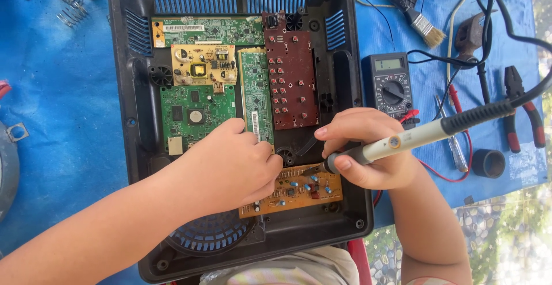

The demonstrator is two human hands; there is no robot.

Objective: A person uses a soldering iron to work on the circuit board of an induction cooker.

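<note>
One open black casing lies on the blue-covered surface. Inside it sit six circuit boards: three green, one yellow, one dark red, and one orange board at the near edge. The left hand is curled closed, pressing on the orange board's left part. The right hand grips one soldering iron, tip at that board. Beside the casing lie one multimeter, one brush, one pair of pliers and two springs.
</note>
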